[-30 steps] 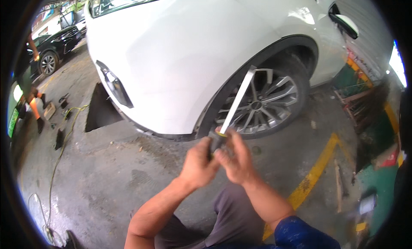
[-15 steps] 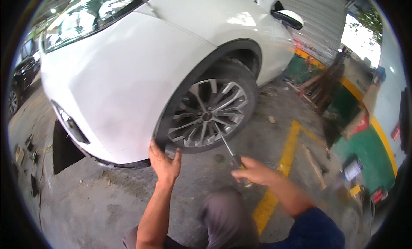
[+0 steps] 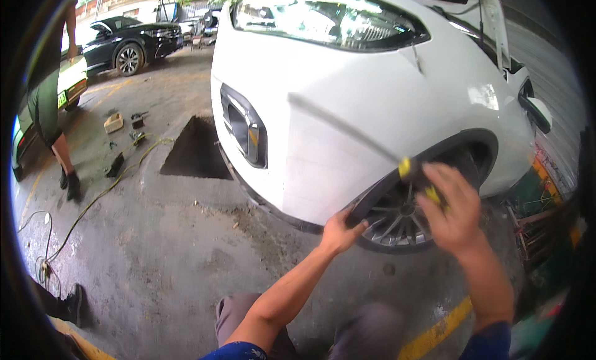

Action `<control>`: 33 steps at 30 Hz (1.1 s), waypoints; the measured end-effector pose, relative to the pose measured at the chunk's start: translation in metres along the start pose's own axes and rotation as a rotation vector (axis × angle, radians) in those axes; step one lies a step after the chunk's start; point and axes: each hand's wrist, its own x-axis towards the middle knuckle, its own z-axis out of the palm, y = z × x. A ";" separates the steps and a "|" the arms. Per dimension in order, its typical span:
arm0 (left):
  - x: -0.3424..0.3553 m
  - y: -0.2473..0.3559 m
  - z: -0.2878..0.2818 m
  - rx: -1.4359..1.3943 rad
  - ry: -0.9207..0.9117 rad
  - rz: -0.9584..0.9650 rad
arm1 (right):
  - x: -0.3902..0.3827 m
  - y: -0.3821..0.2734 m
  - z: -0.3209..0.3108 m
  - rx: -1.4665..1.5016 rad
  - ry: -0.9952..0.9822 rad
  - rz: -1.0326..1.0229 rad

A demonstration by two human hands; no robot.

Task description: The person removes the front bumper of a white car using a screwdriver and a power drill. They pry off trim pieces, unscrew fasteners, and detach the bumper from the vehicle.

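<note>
Head view: our left hand presses open-fingered on the front tyre of the white car. Our right hand clenches a yellow-handled tool; we should brace firmly and steady its blurred shaft.

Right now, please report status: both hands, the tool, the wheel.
Left hand on the front tyre. Right hand grips yellow-handled tool, blurred shaft up across white car. Nothing between hands and wheel.
</note>
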 end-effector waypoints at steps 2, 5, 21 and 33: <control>-0.004 0.005 0.003 0.031 -0.050 0.005 | 0.016 0.019 0.017 0.027 0.139 0.099; 0.001 -0.023 0.003 0.010 -0.079 0.037 | 0.019 0.044 0.032 0.087 0.131 0.061; 0.030 -0.036 -0.011 -0.201 -0.415 -0.150 | -0.067 0.071 -0.007 -0.060 0.273 0.539; 0.016 -0.048 0.046 0.153 0.264 0.113 | 0.025 0.035 -0.057 -0.216 -0.647 0.089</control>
